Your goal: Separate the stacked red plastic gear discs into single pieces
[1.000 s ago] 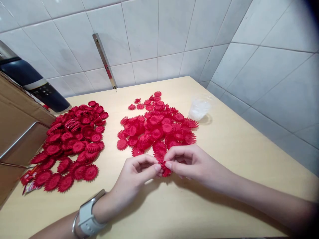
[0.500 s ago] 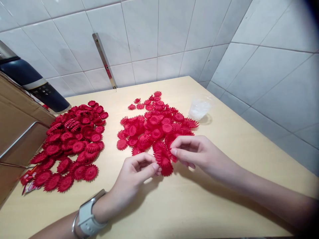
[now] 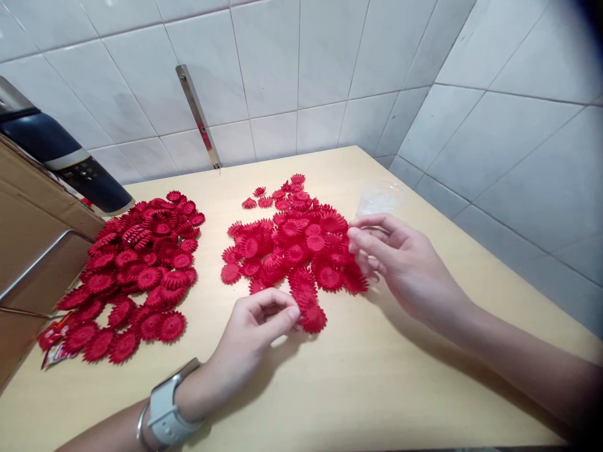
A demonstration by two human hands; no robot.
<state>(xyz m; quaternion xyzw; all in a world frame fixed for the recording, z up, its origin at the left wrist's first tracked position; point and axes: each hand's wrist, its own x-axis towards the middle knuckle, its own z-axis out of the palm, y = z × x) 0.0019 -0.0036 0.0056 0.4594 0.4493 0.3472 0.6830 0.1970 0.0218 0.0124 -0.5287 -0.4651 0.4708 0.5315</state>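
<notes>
My left hand is closed in a pinch at the left edge of a red fringed fabric disc, at the near end of the pile. My right hand is at the right side of that pile, its thumb and forefinger pinched at the edge of another red fringed disc. The other fingers curl beneath and partly hide discs there. The middle pile holds many more red discs with toothed edges, lying loosely over one another.
A second pile of red fringed discs lies to the left, beside a cardboard box and a dark bottle. A small wrapper lies near the box. A clear plastic cup stands behind my right hand, before the tiled wall.
My right hand has moved away from the left one, rightward and farther back, to a disc at the pile's right edge. My left hand stays on its disc.
</notes>
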